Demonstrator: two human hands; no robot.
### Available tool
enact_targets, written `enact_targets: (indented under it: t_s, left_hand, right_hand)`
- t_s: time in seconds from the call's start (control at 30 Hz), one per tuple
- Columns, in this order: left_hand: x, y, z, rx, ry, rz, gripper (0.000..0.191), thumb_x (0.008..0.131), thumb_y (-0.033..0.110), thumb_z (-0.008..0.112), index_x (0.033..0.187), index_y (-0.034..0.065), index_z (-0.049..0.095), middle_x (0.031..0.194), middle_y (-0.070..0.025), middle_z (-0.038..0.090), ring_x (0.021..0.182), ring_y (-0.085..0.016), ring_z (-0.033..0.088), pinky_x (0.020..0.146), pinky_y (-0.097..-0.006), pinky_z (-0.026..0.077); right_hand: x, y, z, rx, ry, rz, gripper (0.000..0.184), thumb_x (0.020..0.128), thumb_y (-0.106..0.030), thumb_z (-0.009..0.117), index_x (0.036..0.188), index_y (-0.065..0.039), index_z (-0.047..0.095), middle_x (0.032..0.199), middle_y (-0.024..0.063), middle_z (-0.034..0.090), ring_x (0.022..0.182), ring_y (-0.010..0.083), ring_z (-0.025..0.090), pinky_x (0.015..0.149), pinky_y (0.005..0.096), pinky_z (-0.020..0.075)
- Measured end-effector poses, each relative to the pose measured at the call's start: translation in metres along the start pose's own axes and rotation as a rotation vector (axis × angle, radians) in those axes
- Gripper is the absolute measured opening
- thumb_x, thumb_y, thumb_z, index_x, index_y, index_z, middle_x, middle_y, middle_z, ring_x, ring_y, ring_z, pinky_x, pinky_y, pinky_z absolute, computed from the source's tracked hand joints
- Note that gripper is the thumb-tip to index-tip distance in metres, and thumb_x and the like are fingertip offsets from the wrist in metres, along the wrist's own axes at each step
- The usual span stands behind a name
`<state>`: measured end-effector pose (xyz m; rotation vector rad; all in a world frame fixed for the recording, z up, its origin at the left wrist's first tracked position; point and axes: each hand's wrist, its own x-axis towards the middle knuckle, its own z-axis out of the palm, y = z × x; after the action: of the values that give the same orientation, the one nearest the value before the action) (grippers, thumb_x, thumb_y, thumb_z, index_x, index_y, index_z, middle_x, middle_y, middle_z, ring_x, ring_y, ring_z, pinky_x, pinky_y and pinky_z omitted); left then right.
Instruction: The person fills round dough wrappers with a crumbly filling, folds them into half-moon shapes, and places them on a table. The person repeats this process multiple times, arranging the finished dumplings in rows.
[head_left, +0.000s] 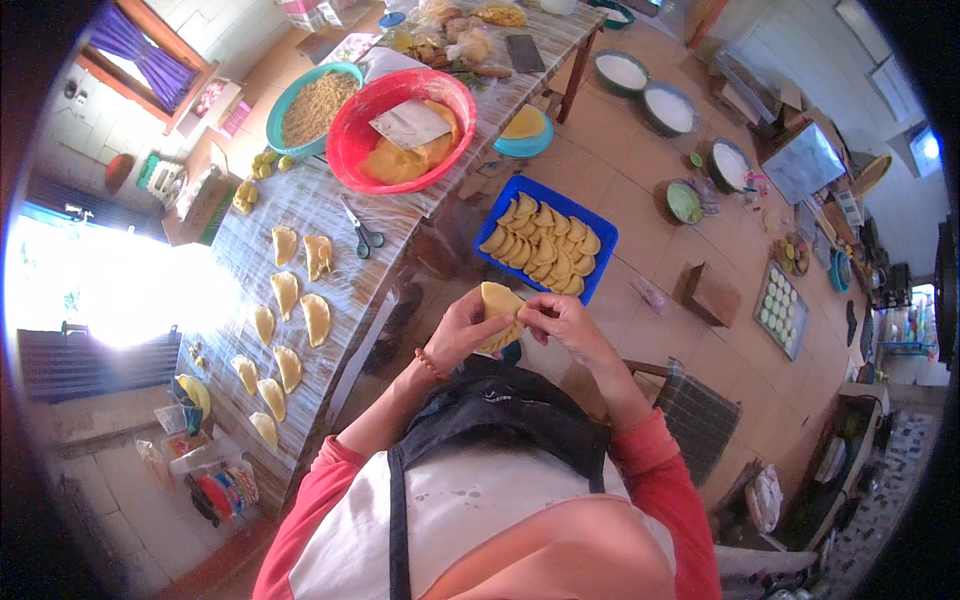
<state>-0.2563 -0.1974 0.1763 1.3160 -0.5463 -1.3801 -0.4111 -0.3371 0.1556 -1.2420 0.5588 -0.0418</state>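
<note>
A half-moon dough pastry is held up before my apron between both hands. My left hand grips it from the left, thumb across its face, with a beaded bracelet on the wrist. The fingertips of my right hand pinch its curved edge, which shows pleats along its lower part. Just beyond lies a blue tray holding rows of crimped half-moon pastries. Several folded pastries rest on the table to my left. What fills the held pastry is hidden.
Scissors lie on the table near a red basin of dough. A teal basin of crumbly filling stands behind it. On the tiled floor are bowls of white contents, a cardboard box and a tray of round pieces.
</note>
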Motion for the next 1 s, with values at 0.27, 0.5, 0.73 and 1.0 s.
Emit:
enact_targets:
  t_s: [0.27, 0.5, 0.73, 1.0]
  left_hand:
    - [0.003, 0.001, 0.007, -0.025, -0.03, 0.085, 0.033, 0.09, 0.019, 0.063, 0.115, 0.0012, 0.052, 0.099, -0.0054, 0.062, 0.082, -0.011, 0.062, 0.056, -0.0243, 0.053]
    - [0.003, 0.01, 0.01, 0.028, -0.026, 0.069, 0.031, 0.09, 0.019, 0.061, 0.114, 0.0017, 0.052, 0.097, -0.0046, 0.062, 0.08, -0.009, 0.062, 0.054, -0.0232, 0.052]
    - [0.009, 0.009, 0.007, 0.036, -0.01, 0.11, 0.032, 0.09, 0.02, 0.062, 0.115, 0.0016, 0.052, 0.096, -0.004, 0.062, 0.078, -0.009, 0.062, 0.052, -0.0228, 0.051]
    - [0.009, 0.018, -0.003, 0.038, -0.109, 0.066, 0.031, 0.091, 0.022, 0.061, 0.112, 0.0012, 0.054, 0.093, -0.0035, 0.062, 0.076, -0.008, 0.061, 0.052, -0.0225, 0.051]
  right_hand:
    - [-0.005, -0.002, 0.003, -0.015, 0.131, -0.054, 0.015, 0.09, -0.019, 0.063, 0.085, -0.005, 0.062, 0.068, -0.0051, 0.053, 0.058, 0.0034, 0.046, 0.053, 0.0198, 0.0366]
    - [-0.008, -0.01, 0.003, -0.19, 0.189, -0.116, 0.017, 0.092, -0.02, 0.06, 0.085, -0.005, 0.062, 0.066, -0.005, 0.052, 0.058, 0.0035, 0.046, 0.053, 0.0202, 0.0372]
    - [-0.008, -0.013, 0.0, 0.121, 0.114, -0.045, 0.02, 0.093, -0.022, 0.059, 0.086, -0.003, 0.062, 0.068, -0.0032, 0.054, 0.06, 0.0046, 0.048, 0.056, 0.0216, 0.0394]
    - [0.004, -0.016, -0.001, 0.051, 0.05, -0.026, 0.02, 0.091, -0.024, 0.063, 0.086, -0.004, 0.063, 0.071, -0.0033, 0.055, 0.062, 0.0054, 0.049, 0.057, 0.0214, 0.0398]
